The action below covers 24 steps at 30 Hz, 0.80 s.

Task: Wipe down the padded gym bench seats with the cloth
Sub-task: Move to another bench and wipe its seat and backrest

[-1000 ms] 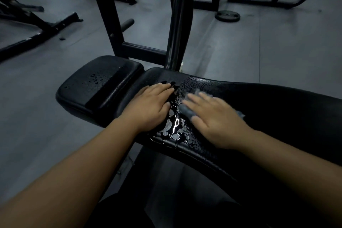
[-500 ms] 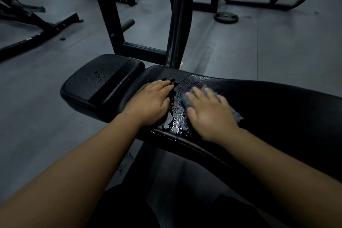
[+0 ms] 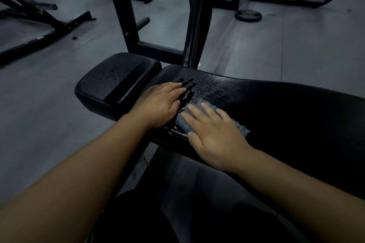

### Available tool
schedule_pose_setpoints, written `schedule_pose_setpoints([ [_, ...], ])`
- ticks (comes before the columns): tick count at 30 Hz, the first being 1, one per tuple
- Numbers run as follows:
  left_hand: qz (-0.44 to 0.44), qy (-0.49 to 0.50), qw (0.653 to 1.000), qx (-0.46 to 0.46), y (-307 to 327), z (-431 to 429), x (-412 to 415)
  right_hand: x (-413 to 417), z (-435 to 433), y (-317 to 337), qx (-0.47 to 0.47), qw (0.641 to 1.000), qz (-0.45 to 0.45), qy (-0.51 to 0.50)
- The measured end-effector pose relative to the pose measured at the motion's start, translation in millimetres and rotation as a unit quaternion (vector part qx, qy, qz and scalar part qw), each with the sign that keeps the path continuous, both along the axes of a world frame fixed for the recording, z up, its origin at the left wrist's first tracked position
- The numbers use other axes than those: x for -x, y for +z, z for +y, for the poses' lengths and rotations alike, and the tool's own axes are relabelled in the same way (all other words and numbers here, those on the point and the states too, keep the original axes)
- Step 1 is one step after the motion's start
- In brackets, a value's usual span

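- Gym floor (image 3: 296,55) was grey and dim, with black frames and a weight plate (image 3: 248,15) lying toward 1 o'clock.
- Long padded surface (image 3: 276,108) ran from 9 to 3 o'clock across the view; a shorter seat pad (image 3: 116,83) sat just beside its 9 o'clock end.
- Cloth (image 3: 182,122), blue-grey, lay flat on the long pad under the right hand (image 3: 213,134); edges showed at the hand's 10 and 3 o'clock sides.
- Right fingers (image 3: 199,112) were spread and flat, pressing the cloth, not clamped round it.
- Left hand (image 3: 160,106) rested bare on the pad, fingers together and flat, holding nothing.
- Wet beads (image 3: 209,89) lay toward 12 o'clock from the right fingertips, touching the cloth's far edge.
- Judgement: the right hand is nearer; the next stroke probably goes toward 12 o'clock, then along the pad's long axis toward 3 o'clock.
- Droplets also dotted the seat pad, unwiped.
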<state>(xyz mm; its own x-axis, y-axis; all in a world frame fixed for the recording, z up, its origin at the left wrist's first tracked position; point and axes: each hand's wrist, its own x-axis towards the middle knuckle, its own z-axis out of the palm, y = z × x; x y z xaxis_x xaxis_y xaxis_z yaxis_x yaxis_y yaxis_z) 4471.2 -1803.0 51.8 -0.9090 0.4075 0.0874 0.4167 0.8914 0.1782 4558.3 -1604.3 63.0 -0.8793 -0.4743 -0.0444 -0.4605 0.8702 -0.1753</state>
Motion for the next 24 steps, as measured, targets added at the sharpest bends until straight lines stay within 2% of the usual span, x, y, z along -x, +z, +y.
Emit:
schedule_pose_setpoints([
  [2,0.005,0.033,0.999,0.019,-2,-4,-4,-2,20,9,0.029,0.998,-0.050,0.033],
  [4,-0.001,0.056,0.998,0.022,-2,-5,-6,32,35,12,0.028,0.997,-0.069,-0.005],
  [8,-0.016,0.057,0.998,0.016,1,-2,-5,73,1,4,-0.021,0.993,-0.004,-0.115],
  [10,-0.019,0.058,0.998,0.011,1,-4,-5,47,-17,1,-0.014,0.998,0.004,-0.061],
  [13,-0.010,0.056,0.998,0.005,1,-8,-3,20,2,4,0.013,1.000,0.004,0.025],
  [17,0.003,0.059,0.998,-0.008,-2,-8,-1,96,22,1,-0.020,0.991,0.012,-0.130],
  [19,0.007,0.062,0.998,-0.009,-2,-6,-1,106,-5,-2,-0.027,0.987,0.022,-0.155],
  [21,0.005,0.066,0.998,-0.017,-2,-6,-3,82,-24,-5,-0.011,0.996,0.031,-0.081],
  [23,0.004,0.068,0.998,-0.017,-2,-7,-3,45,-16,-5,0.016,0.999,0.026,0.013],
  [24,0.008,0.068,0.997,-0.017,-3,-8,-3,38,-4,-3,0.025,0.999,0.016,0.029],
])
